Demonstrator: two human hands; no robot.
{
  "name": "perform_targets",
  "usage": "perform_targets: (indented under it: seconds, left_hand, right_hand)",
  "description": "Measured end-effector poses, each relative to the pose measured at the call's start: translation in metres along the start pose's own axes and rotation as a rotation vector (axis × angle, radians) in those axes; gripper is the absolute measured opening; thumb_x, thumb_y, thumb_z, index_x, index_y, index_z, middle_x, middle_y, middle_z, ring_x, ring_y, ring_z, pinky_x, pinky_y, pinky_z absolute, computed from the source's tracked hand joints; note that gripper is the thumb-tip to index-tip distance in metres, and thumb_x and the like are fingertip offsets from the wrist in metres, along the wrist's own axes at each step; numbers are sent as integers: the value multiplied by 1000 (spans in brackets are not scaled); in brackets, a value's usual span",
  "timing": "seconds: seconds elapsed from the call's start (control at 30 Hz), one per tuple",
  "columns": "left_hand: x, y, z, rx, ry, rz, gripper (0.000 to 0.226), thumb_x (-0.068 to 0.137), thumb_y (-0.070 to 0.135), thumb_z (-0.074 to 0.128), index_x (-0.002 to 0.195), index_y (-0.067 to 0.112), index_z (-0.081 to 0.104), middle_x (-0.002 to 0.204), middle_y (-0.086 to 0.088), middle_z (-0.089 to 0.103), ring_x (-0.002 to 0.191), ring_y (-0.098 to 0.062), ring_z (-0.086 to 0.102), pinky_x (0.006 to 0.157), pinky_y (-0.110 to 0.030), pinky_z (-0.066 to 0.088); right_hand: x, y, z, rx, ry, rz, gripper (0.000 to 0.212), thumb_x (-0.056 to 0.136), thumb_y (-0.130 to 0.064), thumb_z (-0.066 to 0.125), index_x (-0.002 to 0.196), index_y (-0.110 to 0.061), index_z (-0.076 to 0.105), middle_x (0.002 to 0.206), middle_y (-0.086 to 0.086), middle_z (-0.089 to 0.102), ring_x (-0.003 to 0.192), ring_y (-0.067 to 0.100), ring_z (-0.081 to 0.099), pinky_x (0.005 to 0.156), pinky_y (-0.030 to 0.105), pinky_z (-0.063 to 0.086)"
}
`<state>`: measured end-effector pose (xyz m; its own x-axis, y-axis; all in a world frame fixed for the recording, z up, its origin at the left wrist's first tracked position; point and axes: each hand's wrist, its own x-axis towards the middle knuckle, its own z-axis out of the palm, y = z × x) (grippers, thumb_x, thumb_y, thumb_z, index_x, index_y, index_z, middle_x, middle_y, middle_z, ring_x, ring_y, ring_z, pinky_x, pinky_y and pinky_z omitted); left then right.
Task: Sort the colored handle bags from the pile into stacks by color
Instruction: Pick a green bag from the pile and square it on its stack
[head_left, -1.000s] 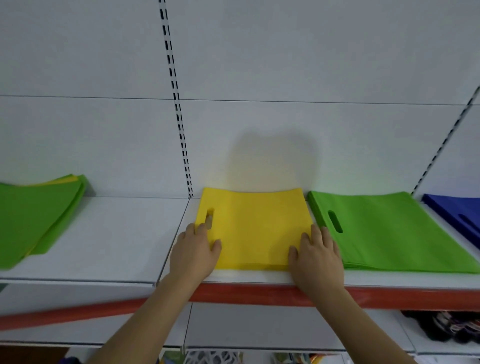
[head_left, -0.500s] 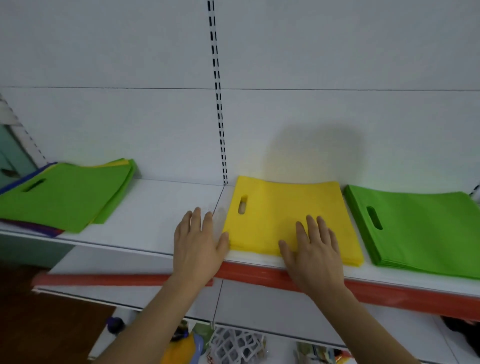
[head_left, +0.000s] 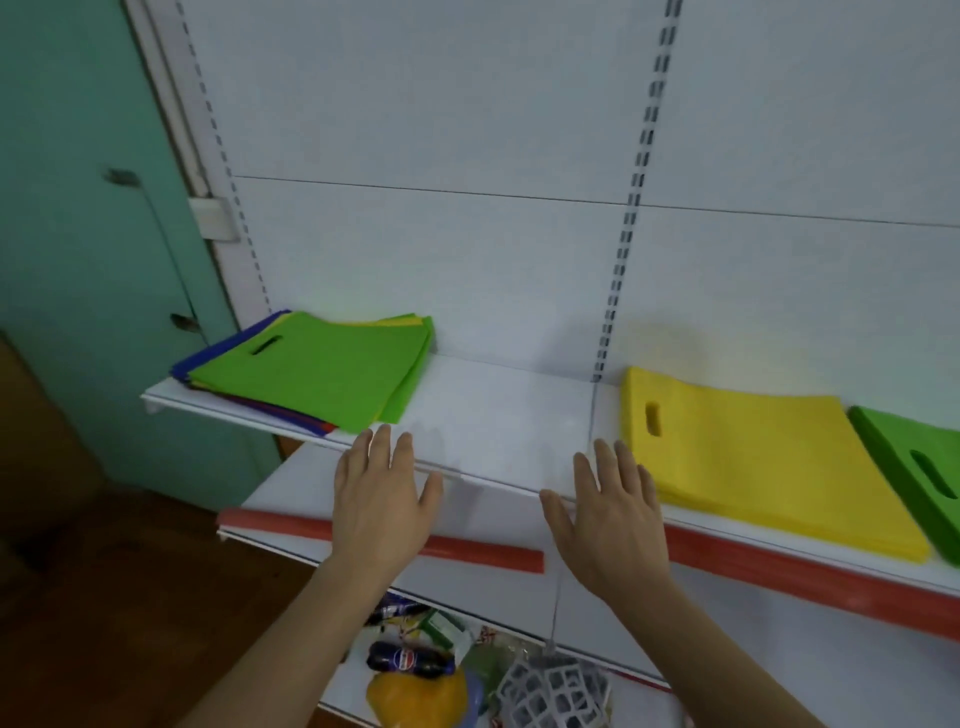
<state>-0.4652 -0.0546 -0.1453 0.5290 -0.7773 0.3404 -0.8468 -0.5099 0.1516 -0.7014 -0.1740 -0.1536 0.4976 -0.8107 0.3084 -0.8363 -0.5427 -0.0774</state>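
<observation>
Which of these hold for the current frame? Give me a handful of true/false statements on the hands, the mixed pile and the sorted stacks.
1. Both the left hand and the right hand are open and hold nothing. True.
2. The top bag of the mixed pile is blue. False: it is green; blue shows only at the edges underneath.
3. The yellow stack lies between the pile and the green stack. True.
4. The right hand rests on the yellow stack. False: it is beside it, over the shelf edge.

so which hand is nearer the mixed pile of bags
Left. The left hand hovers just right of the mixed pile; the right hand is farther right, beside the yellow stack.
</observation>
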Motion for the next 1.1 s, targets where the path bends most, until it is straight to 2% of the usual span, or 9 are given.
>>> perform_targets:
  seconds: [0.13,0.27,0.47,0.63,0.73,0.9,1.1]
  left_hand:
    - [-4,-75,-12,11,-25,-36,75,99,61,29,157,15,41,165,-14,35,154,-34,25,126,-50,23]
    - [-6,-134,-20,4,-30,-67,71,102,61,34,159,17,36,166,-11,33,154,-32,25,126,-49,24]
    - [23,-194,-18,-3,-30,-121,69,102,60,34,154,15,41,157,-11,44,148,-32,36,121,-51,33]
    - [66,-234,-8,32,-39,-116,70,103,61,30,156,16,40,159,-10,42,148,-30,35,121,-50,33]
    - [99,-253,-3,71,-49,-101,70,104,60,33,156,15,39,159,-10,42,149,-30,34,123,-49,31]
    - [156,-272,5,82,-18,-85,73,101,63,28,150,13,46,151,-11,51,141,-31,45,118,-52,38]
    - [194,-301,25,91,-54,-61,70,100,62,33,148,13,48,147,-10,53,134,-31,49,110,-50,45]
  right_hand:
    - [-3,-80,7,33,-36,-47,85,101,-70,14,158,-14,43,170,14,28,160,34,12,129,53,17]
    - [3,-138,12,54,-81,-87,88,100,-71,8,163,-14,32,174,13,16,162,33,3,130,52,10]
    - [44,-199,30,50,-32,-128,85,101,-68,17,154,-9,49,165,17,37,157,38,23,126,56,26]
    - [97,-246,57,119,7,-121,79,101,-66,30,145,-7,58,157,20,48,151,41,35,121,57,33]
    - [125,-268,68,145,-13,-102,80,100,-66,28,146,-7,57,157,21,48,150,41,36,121,57,33]
    - [168,-287,84,143,-15,-99,81,100,-66,26,148,-8,56,159,21,45,150,41,35,121,57,33]
    - [195,-310,85,52,-57,-52,78,96,-71,26,142,-17,58,146,10,55,132,34,50,106,50,44]
